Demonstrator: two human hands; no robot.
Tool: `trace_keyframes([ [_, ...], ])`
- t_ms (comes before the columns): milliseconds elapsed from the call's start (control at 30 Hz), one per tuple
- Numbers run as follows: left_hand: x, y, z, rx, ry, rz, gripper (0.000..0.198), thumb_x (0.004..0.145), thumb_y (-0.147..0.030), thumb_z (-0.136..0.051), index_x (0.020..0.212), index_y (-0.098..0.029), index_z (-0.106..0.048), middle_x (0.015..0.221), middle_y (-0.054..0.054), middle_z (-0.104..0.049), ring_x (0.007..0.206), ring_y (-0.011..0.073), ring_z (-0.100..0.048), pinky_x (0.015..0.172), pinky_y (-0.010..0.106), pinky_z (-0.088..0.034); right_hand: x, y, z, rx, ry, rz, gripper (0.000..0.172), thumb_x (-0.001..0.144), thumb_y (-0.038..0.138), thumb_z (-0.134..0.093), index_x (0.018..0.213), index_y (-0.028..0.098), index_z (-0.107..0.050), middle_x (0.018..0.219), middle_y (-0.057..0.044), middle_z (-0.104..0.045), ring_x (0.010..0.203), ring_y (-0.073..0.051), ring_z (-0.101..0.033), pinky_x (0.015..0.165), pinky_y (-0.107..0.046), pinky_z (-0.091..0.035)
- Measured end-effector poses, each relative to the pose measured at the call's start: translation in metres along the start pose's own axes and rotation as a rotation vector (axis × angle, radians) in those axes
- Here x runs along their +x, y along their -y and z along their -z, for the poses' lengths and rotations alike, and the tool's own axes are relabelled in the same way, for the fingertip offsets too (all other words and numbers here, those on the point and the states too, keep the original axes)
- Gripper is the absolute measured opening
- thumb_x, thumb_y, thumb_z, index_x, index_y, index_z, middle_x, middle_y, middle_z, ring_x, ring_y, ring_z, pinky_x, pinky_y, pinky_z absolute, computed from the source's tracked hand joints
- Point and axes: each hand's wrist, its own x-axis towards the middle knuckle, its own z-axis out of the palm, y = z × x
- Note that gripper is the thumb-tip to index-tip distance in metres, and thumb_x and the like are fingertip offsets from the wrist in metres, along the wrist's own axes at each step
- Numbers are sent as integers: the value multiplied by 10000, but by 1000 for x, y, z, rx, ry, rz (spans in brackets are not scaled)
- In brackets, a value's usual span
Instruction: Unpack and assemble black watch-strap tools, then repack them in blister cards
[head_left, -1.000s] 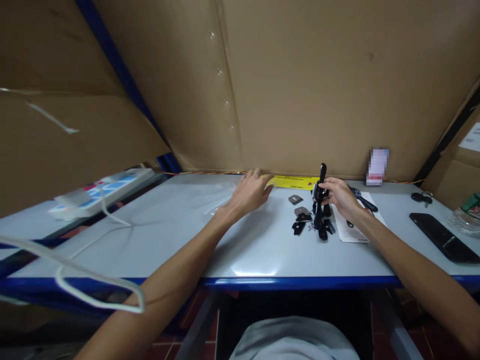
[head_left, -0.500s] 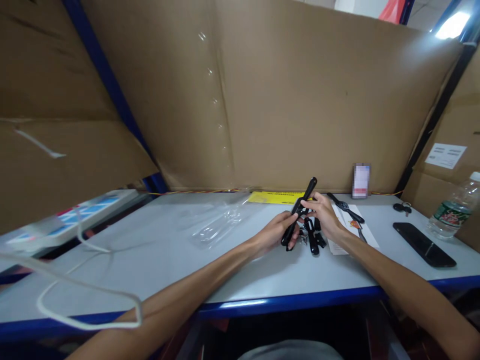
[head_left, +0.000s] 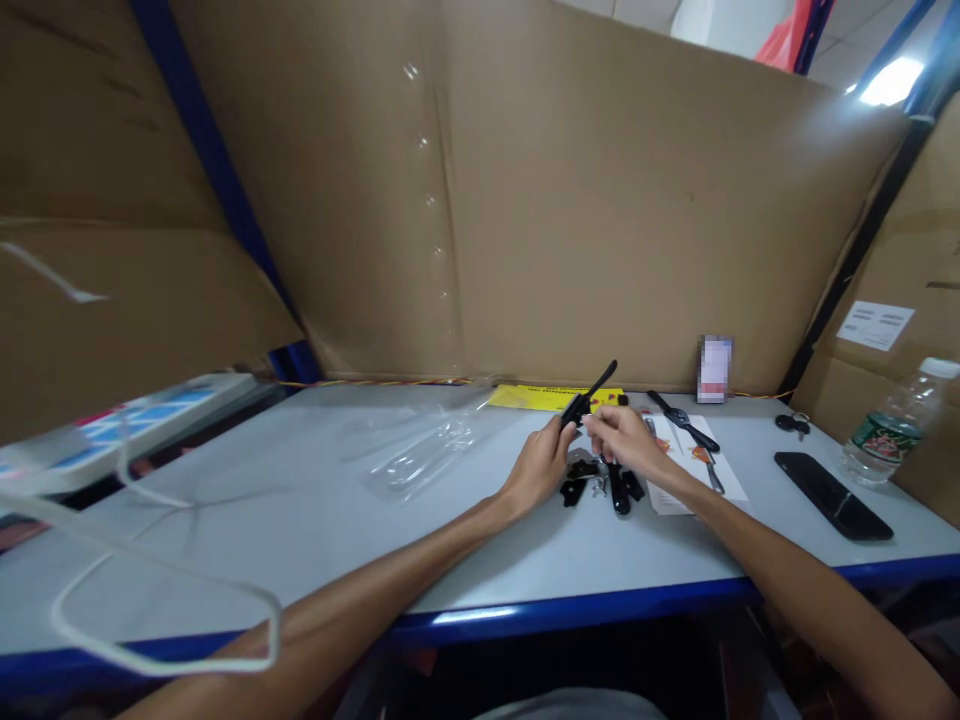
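My left hand is closed around a long, slim black plastic part, which slants up and away to the right. Close beside it, my right hand has its fingers pinched together at the near side of that part; whatever lies between the fingertips is hidden. Below the hands is a loose group of small black parts with some shiny metal bits. A black handle-like piece lies there too, partly under my right hand.
Right of the hands, a black long-handled item lies across printed white sheets. Farther right are a black phone, keys and a water bottle. A yellow printed card and clear plastic packaging lie left. A white cable loops at front left.
The long black part has turned in my left hand and points farther away from me. My right hand has shifted from its upper section to its near side, with fingers drawn together.
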Motion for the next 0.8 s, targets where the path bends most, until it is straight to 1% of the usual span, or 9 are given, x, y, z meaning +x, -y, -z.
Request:
trace_keyframes([
  [167, -2, 7, -7, 46, 0, -17, 209, 958, -348, -373, 825, -219, -469, 646, 16, -584, 593, 188, -553, 577, 265, -342, -3, 7, -10, 8, -49, -84, 289, 929, 252, -536, 652, 172, -514, 490, 60, -538, 339, -45, -433, 366, -152, -314],
  [333, -3, 12, -10, 121, 65, -22, 186, 969, -326, -351, 884, -213, -472, 645, 15, -591, 576, 183, -555, 565, 254, -317, -3, 14, -12, 59, -51, -221, 262, 902, 164, -517, 640, 177, -503, 474, 58, -543, 325, -55, -432, 363, -167, -307],
  [433, -3, 12, -8, 190, 101, -10, 211, 974, -311, -335, 884, -204, -493, 651, 33, -605, 592, 189, -570, 569, 256, -310, -4, 14, -14, 8, -85, -231, 243, 858, 124, -514, 625, 185, -484, 464, 65, -527, 339, -65, -438, 393, -178, -312],
  [500, -3, 11, -8, 222, 112, -6, 246, 972, -321, -326, 868, -198, -511, 657, 49, -615, 605, 195, -575, 579, 262, -314, -6, 14, -14, -116, -122, -184, 230, 835, 118, -527, 621, 188, -478, 483, 62, -528, 396, -77, -475, 443, -185, -325],
  [567, -1, 11, -7, 217, 103, -8, 272, 959, -337, -329, 831, -197, -523, 670, 63, -629, 624, 203, -581, 595, 271, -327, -8, 14, -13, -308, -162, -84, 187, 826, 137, -558, 652, 186, -509, 558, 40, -577, 515, -102, -542, 513, -198, -338],
  [600, 0, 11, -7, 198, 96, -2, 290, 950, -350, -330, 799, -199, -526, 672, 67, -634, 632, 206, -582, 601, 275, -336, -9, 15, -12, -414, -177, -25, 136, 832, 158, -575, 702, 186, -546, 613, 26, -610, 584, -119, -571, 547, -207, -340],
  [667, 2, 10, -6, 151, 82, 28, 336, 928, -387, -331, 710, -209, -516, 641, 66, -624, 624, 212, -576, 596, 284, -348, -12, 16, -10, -585, -183, 75, 33, 861, 193, -582, 874, 201, -611, 739, 4, -670, 702, -150, -608, 603, -224, -349],
  [733, 4, 10, -5, 108, 85, 70, 379, 905, -431, -337, 635, -218, -499, 578, 49, -586, 588, 211, -558, 569, 287, -347, -14, 16, -7, -664, -152, 144, 154, 898, 186, -550, 1031, 225, -618, 861, -11, -707, 790, -164, -631, 659, -236, -369],
  [800, 6, 11, -5, 56, 105, 116, 402, 885, -468, -354, 601, -221, -495, 515, 25, -540, 542, 202, -529, 534, 281, -335, -15, 15, -4, -686, -114, 209, 212, 921, 159, -516, 1080, 244, -628, 970, -20, -719, 873, -165, -639, 719, -240, -388],
])
